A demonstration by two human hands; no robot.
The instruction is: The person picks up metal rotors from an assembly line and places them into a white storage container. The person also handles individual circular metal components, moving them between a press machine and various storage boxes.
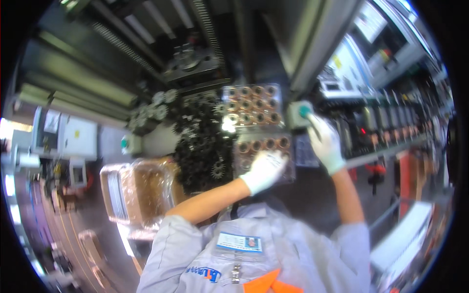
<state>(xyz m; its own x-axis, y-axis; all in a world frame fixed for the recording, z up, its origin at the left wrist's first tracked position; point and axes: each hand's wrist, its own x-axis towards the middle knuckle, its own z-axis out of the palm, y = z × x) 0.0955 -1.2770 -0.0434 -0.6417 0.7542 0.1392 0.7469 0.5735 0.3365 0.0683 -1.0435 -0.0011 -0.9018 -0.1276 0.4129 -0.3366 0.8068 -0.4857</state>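
Observation:
My left hand [267, 170], in a white glove, reaches over the nearer clear plastic tray [290, 171]. Its fingers curl down among copper-coloured rings [270, 143] with dark centres; whatever is in them is hidden. To the right, my gloved right hand [324, 141] has its fingers stretched out to a round green push button [305, 111] on a pale box. The fingertips appear to touch the button's edge. Beyond the nearer tray lies a second clear tray [277, 91], filled with rows of similar copper rings.
Dark toothed gears [200, 151] lie heaped left of the trays, with greyer gears [159, 108] beyond. A plastic-lined cardboard box [146, 193] stands nearer left. Another green button [124, 143] sits at the left. A machine fixture [188, 61] is at the back; a rack of parts [386, 122] lines the right.

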